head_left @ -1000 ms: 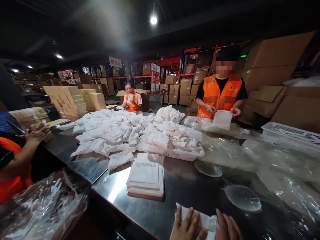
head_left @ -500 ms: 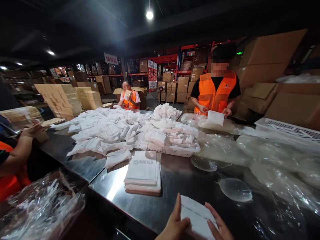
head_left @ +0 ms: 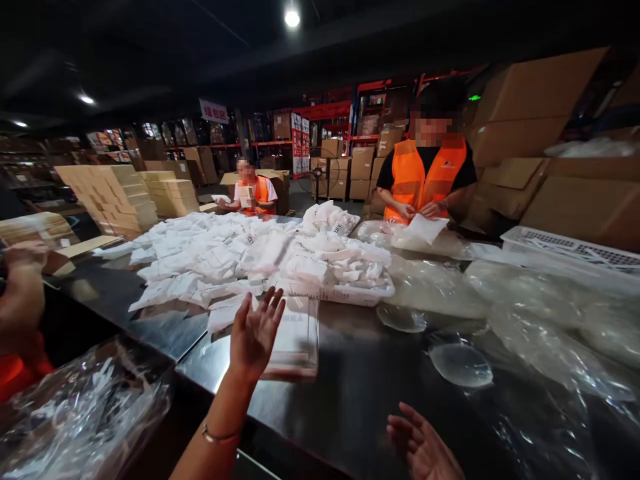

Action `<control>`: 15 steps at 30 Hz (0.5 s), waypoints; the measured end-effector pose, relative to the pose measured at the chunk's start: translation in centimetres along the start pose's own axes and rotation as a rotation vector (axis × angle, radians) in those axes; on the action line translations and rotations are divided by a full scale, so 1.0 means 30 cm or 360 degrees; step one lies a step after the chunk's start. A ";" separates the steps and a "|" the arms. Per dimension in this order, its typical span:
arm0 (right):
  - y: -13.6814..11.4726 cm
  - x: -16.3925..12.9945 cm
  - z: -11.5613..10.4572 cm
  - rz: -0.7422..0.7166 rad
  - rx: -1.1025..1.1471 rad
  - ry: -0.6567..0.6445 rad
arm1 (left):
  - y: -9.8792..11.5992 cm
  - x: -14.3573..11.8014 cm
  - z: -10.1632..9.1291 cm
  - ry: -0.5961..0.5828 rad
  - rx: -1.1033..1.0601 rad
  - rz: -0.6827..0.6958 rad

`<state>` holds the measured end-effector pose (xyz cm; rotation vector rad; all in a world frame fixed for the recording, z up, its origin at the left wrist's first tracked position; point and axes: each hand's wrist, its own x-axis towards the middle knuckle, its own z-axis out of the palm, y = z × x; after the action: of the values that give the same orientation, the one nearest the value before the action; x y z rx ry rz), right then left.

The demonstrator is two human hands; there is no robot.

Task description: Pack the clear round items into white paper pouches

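Observation:
My left hand (head_left: 256, 333) is raised with its fingers spread and nothing in it. It covers part of a stack of flat white printed bags (head_left: 300, 340) on the metal table. Just beyond its fingertips, a blurred white packet (head_left: 270, 252) shows over the heap of white packets (head_left: 190, 250); whether it touches the heap I cannot tell. Low in the view, my right hand (head_left: 423, 441) hovers over the table, empty, its fingers loosely bent and apart. A white plastic basket (head_left: 357, 295) full of packets stands behind the stack.
Clear plastic bags (head_left: 530, 320) spread over the table's right side, beside a white crate (head_left: 570, 250). A co-worker in an orange vest (head_left: 425, 177) handles a white bag opposite. Another person (head_left: 255, 190) sits farther back. A plastic-lined bin (head_left: 85, 413) and a person's arm (head_left: 23, 287) are at left.
My hands have let go of the white packet they held between them. My left hand has reached forward and left over the stack. My right hand stays low. The view has shifted slightly.

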<state>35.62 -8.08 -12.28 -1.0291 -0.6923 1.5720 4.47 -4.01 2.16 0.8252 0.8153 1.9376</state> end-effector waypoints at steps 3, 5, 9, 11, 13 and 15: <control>0.027 -0.022 0.010 -0.0036 -0.0170 0.0026 | -0.070 -0.009 -0.075 -0.0169 0.0501 -0.0056; 0.032 -0.015 0.004 -0.0184 -0.0444 0.0082 | -0.157 -0.030 -0.159 -0.0437 0.1245 -0.0042; -0.067 0.071 -0.084 -0.1054 -0.1519 0.0298 | -0.224 0.027 -0.298 -0.0575 0.2315 0.0319; -0.146 0.153 -0.161 -0.1499 -0.2015 0.0507 | -0.203 0.077 -0.328 -0.0734 0.2522 0.0263; -0.211 0.245 -0.240 -0.1614 -0.2350 0.0703 | -0.183 0.112 -0.336 -0.0847 0.2577 0.0178; -0.253 0.322 -0.293 -0.1499 -0.2493 0.0742 | -0.182 0.128 -0.332 -0.0856 0.2624 0.0133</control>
<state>46.49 2.42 -12.32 -1.6340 -1.7665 -0.2902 -2.59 -0.56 -6.91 2.1424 1.9667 0.6036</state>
